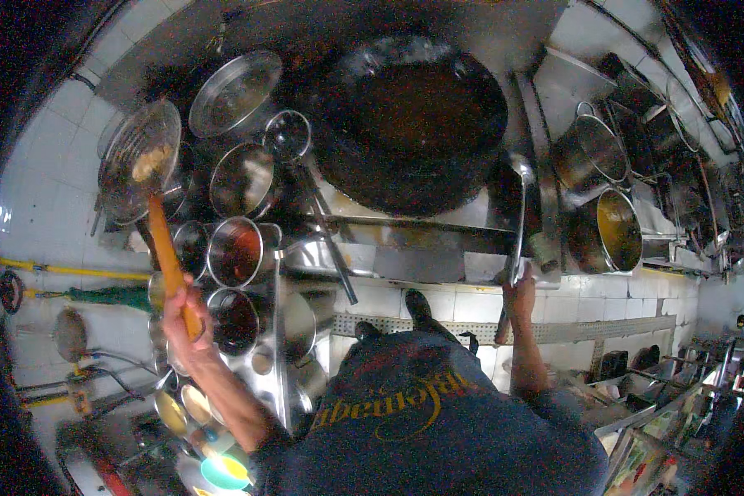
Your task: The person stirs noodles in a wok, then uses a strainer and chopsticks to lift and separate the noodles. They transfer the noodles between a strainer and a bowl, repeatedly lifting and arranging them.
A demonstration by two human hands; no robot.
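My left hand [186, 316] grips the orange handle [164, 248] of a strainer [139, 161], whose bowl holds some pale pieces of food above the left end of the stove. My right hand [518, 292] is closed round the long metal handle [521, 223] of a ladle or similar tool, its head lying by the wok's right side. A large dark wok [409, 130] sits on the stove between them, with brownish contents, perhaps liquid. Left of the wok, another ladle [287, 135] lies with its handle pointing towards me.
Metal pots with red [235, 251] and dark contents [232, 321] stand beside my left forearm. A round metal tray or lid [235, 93] is behind them. At the right are a deep pot [589, 149] and one with yellow contents [620, 229]. A turquoise bowl [224, 471] sits at lower left.
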